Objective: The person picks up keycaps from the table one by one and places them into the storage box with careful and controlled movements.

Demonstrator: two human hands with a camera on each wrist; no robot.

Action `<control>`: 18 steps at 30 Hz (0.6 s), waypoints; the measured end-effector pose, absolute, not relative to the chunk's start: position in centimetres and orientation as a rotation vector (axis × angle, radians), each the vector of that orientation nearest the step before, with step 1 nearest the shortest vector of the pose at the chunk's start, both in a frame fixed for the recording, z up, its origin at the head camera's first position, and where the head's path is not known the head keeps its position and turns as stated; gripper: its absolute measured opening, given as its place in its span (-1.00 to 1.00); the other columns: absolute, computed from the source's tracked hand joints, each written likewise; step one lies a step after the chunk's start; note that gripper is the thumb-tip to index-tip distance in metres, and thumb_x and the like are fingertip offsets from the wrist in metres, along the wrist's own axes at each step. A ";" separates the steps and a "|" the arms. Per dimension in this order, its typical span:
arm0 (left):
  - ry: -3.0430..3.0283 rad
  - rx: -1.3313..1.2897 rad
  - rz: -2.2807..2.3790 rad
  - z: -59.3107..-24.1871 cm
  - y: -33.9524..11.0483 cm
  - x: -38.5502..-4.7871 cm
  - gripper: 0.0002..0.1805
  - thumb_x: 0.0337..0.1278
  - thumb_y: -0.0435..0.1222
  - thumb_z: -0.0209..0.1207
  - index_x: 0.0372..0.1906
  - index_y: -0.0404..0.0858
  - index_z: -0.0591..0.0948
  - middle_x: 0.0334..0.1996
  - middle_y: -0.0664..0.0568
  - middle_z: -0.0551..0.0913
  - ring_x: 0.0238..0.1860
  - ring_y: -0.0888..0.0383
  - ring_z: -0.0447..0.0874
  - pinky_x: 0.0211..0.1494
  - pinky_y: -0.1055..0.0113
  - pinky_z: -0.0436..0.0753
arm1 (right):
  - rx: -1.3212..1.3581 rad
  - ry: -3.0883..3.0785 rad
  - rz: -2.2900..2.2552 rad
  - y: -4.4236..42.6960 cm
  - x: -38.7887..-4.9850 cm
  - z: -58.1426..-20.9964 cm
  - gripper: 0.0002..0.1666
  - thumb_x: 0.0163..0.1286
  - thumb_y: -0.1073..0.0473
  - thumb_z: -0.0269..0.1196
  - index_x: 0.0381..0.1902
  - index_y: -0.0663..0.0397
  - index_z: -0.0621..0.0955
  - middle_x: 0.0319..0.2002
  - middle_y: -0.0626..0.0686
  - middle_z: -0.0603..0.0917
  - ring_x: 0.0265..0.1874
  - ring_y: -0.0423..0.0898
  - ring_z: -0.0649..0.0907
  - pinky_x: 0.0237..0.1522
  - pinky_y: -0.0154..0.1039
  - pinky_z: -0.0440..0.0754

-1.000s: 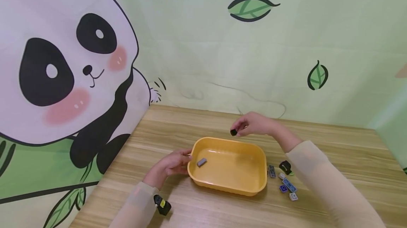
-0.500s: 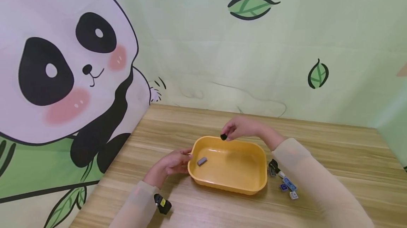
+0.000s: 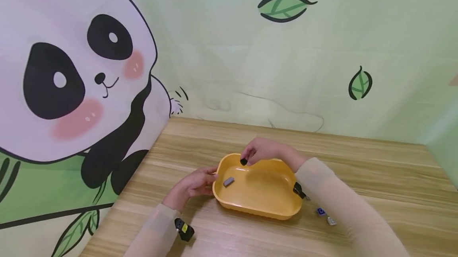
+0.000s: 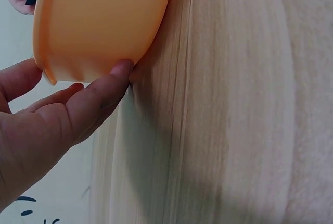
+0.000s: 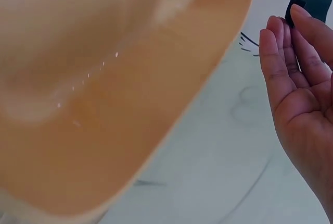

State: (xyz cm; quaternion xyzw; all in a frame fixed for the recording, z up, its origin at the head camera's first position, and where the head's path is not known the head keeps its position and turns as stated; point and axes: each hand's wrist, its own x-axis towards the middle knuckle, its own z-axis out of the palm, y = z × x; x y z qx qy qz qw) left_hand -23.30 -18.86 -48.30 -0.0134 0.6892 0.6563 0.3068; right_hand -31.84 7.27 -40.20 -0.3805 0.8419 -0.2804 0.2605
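Observation:
In the head view, my right hand (image 3: 262, 149) pinches a small black block (image 3: 243, 162) between thumb and fingers, over the far left part of a yellow plastic tray (image 3: 257, 210). The right wrist view shows the block (image 5: 294, 13) at the fingertips of that hand (image 5: 307, 88). A small grey block (image 3: 228, 182) lies inside the tray near its left end. My left hand (image 3: 195, 183) holds that end; in the left wrist view, its fingers (image 4: 96, 96) press the outer wall low down and another digit meets the rim.
Right of the tray, a dark blue block (image 3: 320, 211) and a white block (image 3: 331, 221) lie on the wooden table (image 3: 200, 137); my right sleeve (image 3: 343, 201) hides part of that area. Black wrist cameras (image 3: 184, 229) sit on both wrists. A panda-printed cloth (image 3: 229, 50) stands behind.
My right hand has moved left and slightly down with the black block, from behind the tray to over its inside. The left hand and the tray stay in place.

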 end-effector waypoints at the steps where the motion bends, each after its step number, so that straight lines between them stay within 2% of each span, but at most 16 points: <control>1: 1.825 -0.039 1.735 -48.3 -18.8 -23.3 -0.35 0.59 -0.35 -0.15 0.61 -0.46 -0.01 0.49 -0.46 0.26 0.21 0.00 0.55 0.41 -0.19 0.49 | -1.035 2.274 -0.755 7.1 -31.8 -40.4 -0.66 0.33 0.30 0.34 0.06 0.28 0.71 -0.07 0.17 0.79 -0.08 -0.13 0.73 0.06 -0.27 0.69; 8: 1.820 -0.054 1.752 -48.3 -18.9 -23.2 -0.35 0.58 -0.36 -0.14 0.61 -0.45 0.01 0.49 -0.46 0.26 0.22 -0.01 0.54 0.41 -0.18 0.50 | -1.044 2.220 -0.751 5.9 -31.8 -41.7 -0.64 0.30 0.33 0.34 0.05 0.34 0.70 -0.07 0.22 0.79 -0.11 -0.18 0.72 0.01 -0.35 0.67; 18: 1.819 -0.076 1.769 -48.4 -18.9 -23.2 -0.35 0.57 -0.36 -0.14 0.61 -0.42 0.02 0.49 -0.45 0.28 0.21 -0.01 0.54 0.40 -0.15 0.52 | -1.091 2.187 -0.674 4.9 -31.7 -43.4 -0.65 0.28 0.37 0.33 0.04 0.34 0.70 -0.14 0.17 0.79 -0.24 -0.30 0.62 -0.10 -0.46 0.61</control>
